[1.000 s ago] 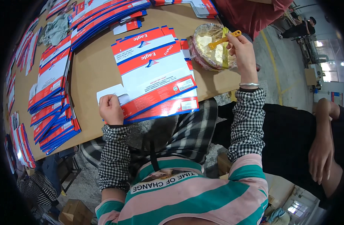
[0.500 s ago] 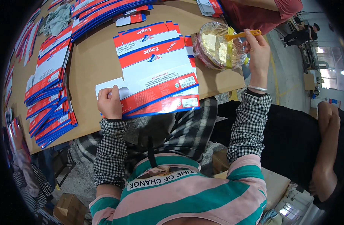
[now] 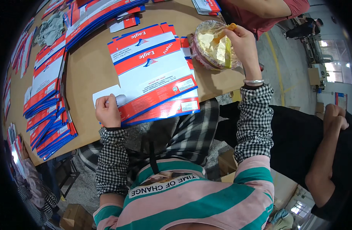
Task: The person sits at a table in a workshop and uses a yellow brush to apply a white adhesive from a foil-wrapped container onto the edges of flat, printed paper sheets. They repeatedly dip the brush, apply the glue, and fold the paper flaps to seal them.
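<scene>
Flat, unfolded cartons (image 3: pixel 145 82) in red, white and blue lie overlapped at the table's front edge. My left hand (image 3: pixel 108 111) is closed, its curled fingers on the white flap (image 3: pixel 107 96) at the left end of the top carton. To the right, my right hand (image 3: pixel 243 46) pinches an orange-handled tool (image 3: pixel 231 27) over a round bowl (image 3: pixel 197 51) lined with clear plastic. The tool's lower end reaches down into the cream-coloured paste (image 3: pixel 219 50); its exact shape is hard to make out. A yellow strip (image 3: pixel 227 53) runs across the bowl's right side.
Folded cartons stand in a tall pile (image 3: pixel 49 84) on the left, and another stack (image 3: pixel 95 23) lies at the back. A grey cloth (image 3: pixel 49 30) rests at far left. Beyond the bowl is a person in a red shirt (image 3: pixel 275 13); someone in black (image 3: pixel 295 134) sits at my right.
My right hand has moved left and tipped the orange-handled tool from nearly level to slanting down into the bowl. The left hand stays on the carton flap. The whole view has shifted slightly.
</scene>
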Motion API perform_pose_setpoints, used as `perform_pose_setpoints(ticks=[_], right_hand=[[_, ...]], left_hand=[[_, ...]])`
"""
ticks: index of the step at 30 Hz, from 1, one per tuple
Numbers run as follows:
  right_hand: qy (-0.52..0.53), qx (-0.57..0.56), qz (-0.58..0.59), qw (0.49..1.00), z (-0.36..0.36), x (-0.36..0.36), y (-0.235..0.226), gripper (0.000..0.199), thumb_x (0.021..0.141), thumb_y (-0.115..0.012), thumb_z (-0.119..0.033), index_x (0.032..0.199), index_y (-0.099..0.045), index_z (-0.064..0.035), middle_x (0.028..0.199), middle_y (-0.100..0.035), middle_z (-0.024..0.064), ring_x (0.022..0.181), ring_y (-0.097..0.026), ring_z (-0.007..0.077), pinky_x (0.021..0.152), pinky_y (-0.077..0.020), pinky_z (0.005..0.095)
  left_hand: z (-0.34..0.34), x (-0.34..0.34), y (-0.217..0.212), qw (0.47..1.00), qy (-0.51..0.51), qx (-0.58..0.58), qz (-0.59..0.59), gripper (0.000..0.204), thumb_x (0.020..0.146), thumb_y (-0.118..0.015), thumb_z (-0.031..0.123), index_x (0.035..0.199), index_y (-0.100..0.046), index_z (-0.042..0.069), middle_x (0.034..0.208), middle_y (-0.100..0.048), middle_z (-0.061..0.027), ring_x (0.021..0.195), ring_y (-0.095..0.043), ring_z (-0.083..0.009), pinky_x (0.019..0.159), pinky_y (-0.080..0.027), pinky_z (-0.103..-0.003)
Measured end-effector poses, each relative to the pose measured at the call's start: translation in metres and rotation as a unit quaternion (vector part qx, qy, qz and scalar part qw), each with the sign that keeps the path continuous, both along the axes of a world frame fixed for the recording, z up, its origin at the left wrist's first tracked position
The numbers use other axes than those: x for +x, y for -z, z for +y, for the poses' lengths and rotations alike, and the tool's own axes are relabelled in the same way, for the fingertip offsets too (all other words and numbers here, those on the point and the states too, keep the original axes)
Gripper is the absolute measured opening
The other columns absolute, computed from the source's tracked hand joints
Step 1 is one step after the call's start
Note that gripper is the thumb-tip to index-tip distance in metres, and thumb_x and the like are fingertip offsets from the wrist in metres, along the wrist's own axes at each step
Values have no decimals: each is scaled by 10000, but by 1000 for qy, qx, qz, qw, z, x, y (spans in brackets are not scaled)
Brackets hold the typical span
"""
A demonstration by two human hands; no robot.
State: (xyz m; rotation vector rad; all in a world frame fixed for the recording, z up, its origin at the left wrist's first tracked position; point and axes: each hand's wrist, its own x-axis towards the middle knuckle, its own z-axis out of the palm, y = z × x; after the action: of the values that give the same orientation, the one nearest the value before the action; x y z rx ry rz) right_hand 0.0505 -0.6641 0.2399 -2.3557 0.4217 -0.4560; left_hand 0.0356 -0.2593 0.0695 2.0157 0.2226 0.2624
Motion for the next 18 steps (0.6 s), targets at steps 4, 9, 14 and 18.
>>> perform_pose_setpoints(ticks=[4, 9, 14, 18], right_hand=[[-26, 42, 48, 998, 8, -7, 0, 236, 828, -627, -177, 955, -659, 19, 737, -645, 28, 670, -537, 56, 612, -437, 240], [-8, 145, 16, 989, 0, -17, -16, 234, 838, -633, -182, 956, -659, 19, 734, -607, -12, 623, -487, 45, 576, -403, 207], [-41, 124, 18, 991, 9, -22, -26, 207, 847, -622, -169, 955, -659, 3, 745, -598, -23, 648, -485, 47, 591, -389, 203], [-94, 91, 87, 988, 21, -29, -37, 203, 846, -621, -168, 959, -656, -3, 761, -602, -20, 671, -490, 49, 606, -382, 202]], left_hand=[[0, 1, 5, 1000, -1, -18, -9, 186, 788, -650, 161, 749, -608, -16, 746, -570, -62, 579, -494, -137, 555, -415, -283], [0, 1, 2, 1000, -1, 5, 4, 180, 786, -645, 156, 753, -609, -18, 749, -572, -60, 574, -489, -134, 555, -413, -281], [-1, 1, -2, 1000, -1, 2, -3, 177, 785, -639, 152, 752, -608, -20, 750, -574, -65, 573, -487, -139, 556, -413, -283], [-3, 2, -3, 1000, 7, -9, 6, 163, 784, -633, 143, 754, -610, -16, 748, -575, -73, 569, -490, -147, 555, -416, -287]])
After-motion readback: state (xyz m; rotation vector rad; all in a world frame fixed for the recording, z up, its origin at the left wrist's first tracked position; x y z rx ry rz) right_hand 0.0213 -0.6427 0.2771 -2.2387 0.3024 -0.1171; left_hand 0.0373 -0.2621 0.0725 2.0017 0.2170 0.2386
